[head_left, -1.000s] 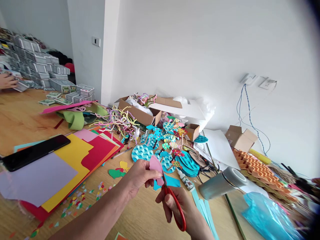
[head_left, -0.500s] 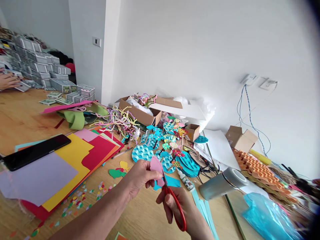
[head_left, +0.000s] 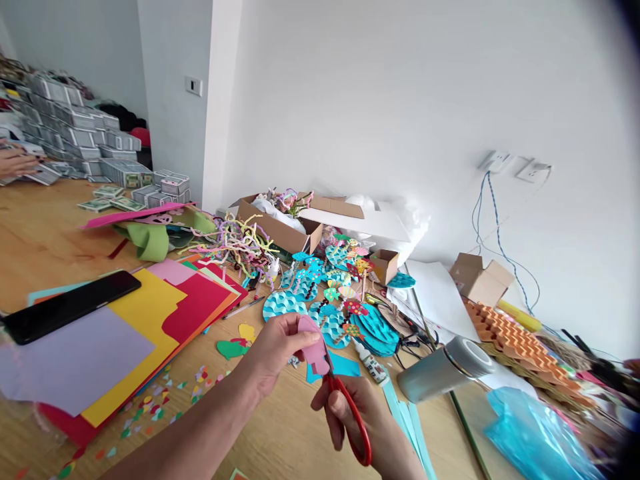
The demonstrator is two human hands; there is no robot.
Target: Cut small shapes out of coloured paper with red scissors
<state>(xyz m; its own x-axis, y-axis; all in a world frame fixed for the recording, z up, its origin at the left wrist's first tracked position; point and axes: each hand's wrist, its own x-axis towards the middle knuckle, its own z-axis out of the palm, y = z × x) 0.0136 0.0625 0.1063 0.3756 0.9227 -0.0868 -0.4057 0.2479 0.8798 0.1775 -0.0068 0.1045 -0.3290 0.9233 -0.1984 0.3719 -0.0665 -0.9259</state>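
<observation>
Pinched in my left hand (head_left: 280,347) is a small cut piece of pink paper (head_left: 314,350). My right hand (head_left: 360,413) grips a pair of red-handled scissors (head_left: 356,410), their blades up against the right edge of the pink paper. Whether the blades are fully closed is hard to make out. Beneath and behind the hands, a blue paper piece (head_left: 345,365) lies on the wooden table. Green and yellow paper cutouts (head_left: 233,349) lie left of my left hand, and a glue bottle (head_left: 374,368) rests beyond my right hand.
Stacked coloured paper (head_left: 135,303) with a black phone (head_left: 75,305) on it lies left, near scattered paper bits (head_left: 150,400). Blue wavy decorations (head_left: 285,305) and pipe cleaners (head_left: 240,243) fill the middle. A grey flask (head_left: 440,373) lies right. Another person's hand (head_left: 17,162) shows far left.
My left hand has shifted its hold higher on the pink paper, showing more of its lower part. The scissors remain at the paper's edge, with my right hand almost unmoved.
</observation>
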